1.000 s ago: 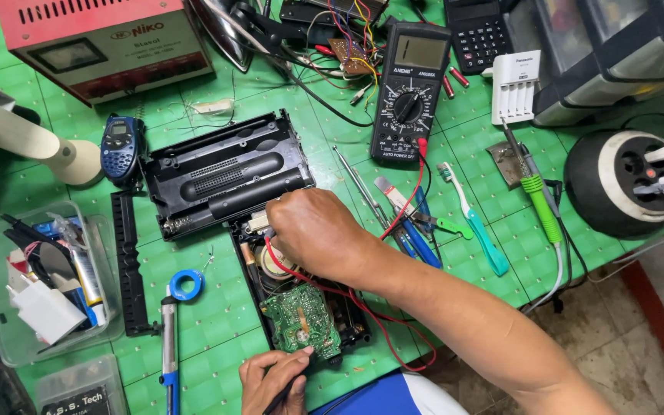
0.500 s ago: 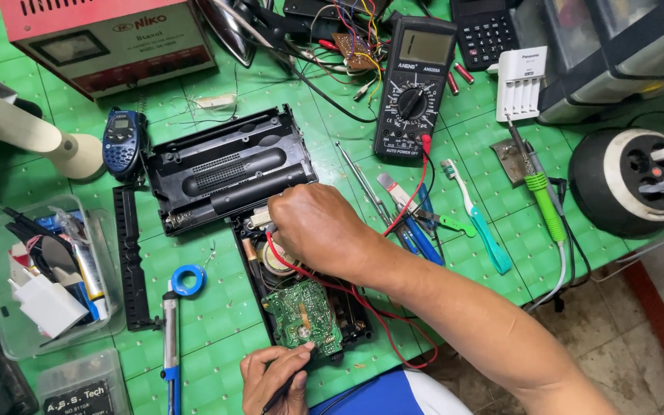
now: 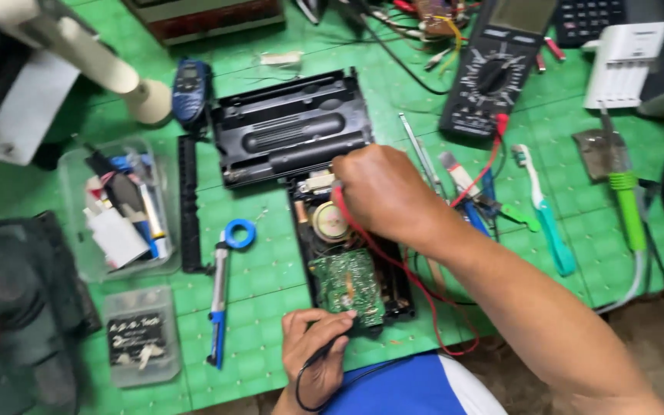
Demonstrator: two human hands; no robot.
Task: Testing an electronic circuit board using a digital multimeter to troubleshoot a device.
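Both probes touch the open radio (image 3: 347, 261) beneath right hand (image 3: 382, 192).

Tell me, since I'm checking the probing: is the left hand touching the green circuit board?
Touching. In the head view the left hand has its fingertips resting on the near edge of the green circuit board, with no gap showing.

Green cutting mat (image 3: 270, 269), teal toothbrush (image 3: 549, 223), blue solder sucker (image 3: 218, 303), clear parts box (image 3: 121, 207)
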